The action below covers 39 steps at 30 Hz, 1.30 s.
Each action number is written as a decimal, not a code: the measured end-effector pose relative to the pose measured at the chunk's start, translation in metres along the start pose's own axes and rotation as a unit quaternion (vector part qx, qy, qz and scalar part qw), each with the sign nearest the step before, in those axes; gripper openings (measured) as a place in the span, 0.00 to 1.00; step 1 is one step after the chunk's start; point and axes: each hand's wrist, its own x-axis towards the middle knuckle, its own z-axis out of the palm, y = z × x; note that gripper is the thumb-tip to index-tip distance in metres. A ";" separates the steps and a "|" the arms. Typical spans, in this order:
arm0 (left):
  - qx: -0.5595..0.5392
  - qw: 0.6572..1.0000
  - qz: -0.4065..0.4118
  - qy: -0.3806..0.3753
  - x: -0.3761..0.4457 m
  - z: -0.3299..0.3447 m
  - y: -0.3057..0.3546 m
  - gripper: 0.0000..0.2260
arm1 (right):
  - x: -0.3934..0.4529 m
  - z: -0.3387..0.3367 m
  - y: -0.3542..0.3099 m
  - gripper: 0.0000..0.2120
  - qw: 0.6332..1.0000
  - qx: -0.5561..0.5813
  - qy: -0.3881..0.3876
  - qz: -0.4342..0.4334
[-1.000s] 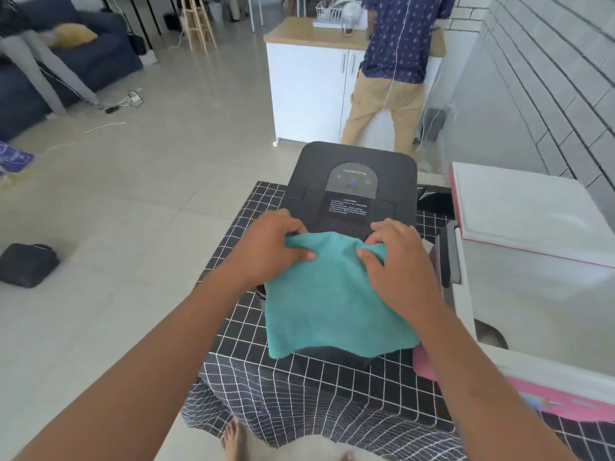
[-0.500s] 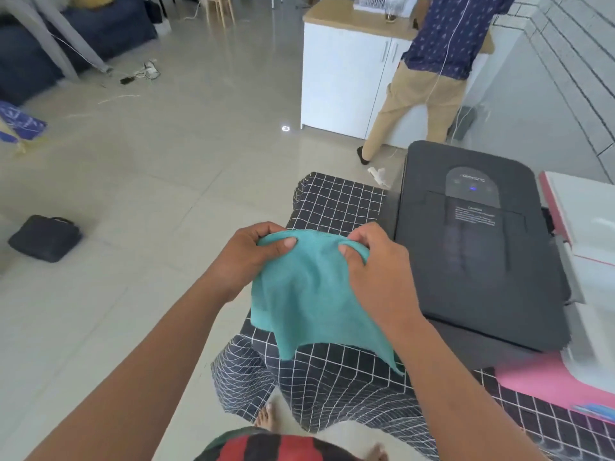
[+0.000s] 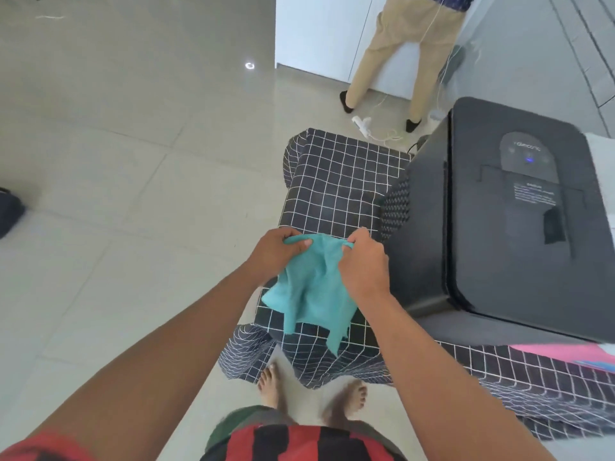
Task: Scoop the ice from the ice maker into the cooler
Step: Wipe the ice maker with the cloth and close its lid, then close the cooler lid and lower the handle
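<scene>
The black ice maker (image 3: 519, 207) stands on the right of the table with its lid shut and a blue light on its panel. To its left I hold a teal cloth (image 3: 311, 291) over the table's left part. My left hand (image 3: 278, 249) pinches the cloth's top left corner and my right hand (image 3: 364, 261) pinches the top right corner. The cloth hangs down crumpled between them. Only a pink and white edge of the cooler (image 3: 565, 352) shows at the right border.
A black tablecloth with a white grid (image 3: 332, 181) covers the table and drapes over its front. Another person (image 3: 402, 58) stands at a white cabinet (image 3: 319, 34) beyond the table. A white plug and cable (image 3: 366, 126) lie on the tiled floor. My bare feet are below the table edge.
Both hands lifted the teal cloth off the ice maker's front and carried it left, over the table's left part. The view has swung left and down, so the cooler is almost out of frame.
</scene>
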 end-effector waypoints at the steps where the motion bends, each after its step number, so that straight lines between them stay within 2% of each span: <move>1: 0.007 1.000 -0.005 -0.007 0.011 0.001 0.000 0.12 | 0.010 0.003 0.001 0.03 1.000 -0.013 0.002 0.012; 5: 0.101 0.995 0.015 -0.006 0.059 0.007 0.007 0.08 | 0.049 0.007 0.005 0.07 0.997 -0.052 0.015 0.049; 8: 0.209 0.978 0.022 0.006 0.087 0.006 0.017 0.13 | 0.068 0.005 0.002 0.14 0.995 -0.084 0.019 0.057; 11: 0.289 0.957 0.040 0.010 0.101 0.001 0.031 0.15 | 0.074 -0.004 -0.003 0.16 0.997 -0.069 0.014 0.037; 15: 0.256 0.963 0.082 -0.031 0.096 -0.001 0.071 0.06 | 0.075 -0.027 -0.014 0.17 0.999 -0.021 0.026 -0.015; 19: 0.252 0.950 0.178 -0.036 0.084 0.003 0.138 0.06 | 0.080 -0.074 -0.030 0.19 0.993 -0.006 0.085 -0.083; 24: 0.230 0.935 0.270 -0.006 0.068 0.022 0.224 0.05 | 0.083 -0.160 -0.026 0.17 0.978 0.017 0.176 -0.113; 32: 0.235 0.901 0.358 -0.065 0.043 0.128 0.323 0.05 | 0.084 -0.286 0.070 0.21 0.968 0.006 0.247 -0.053; 39: 0.234 0.894 0.365 -0.111 0.034 0.277 0.353 0.07 | 0.097 -0.355 0.210 0.21 0.961 -0.013 0.275 0.018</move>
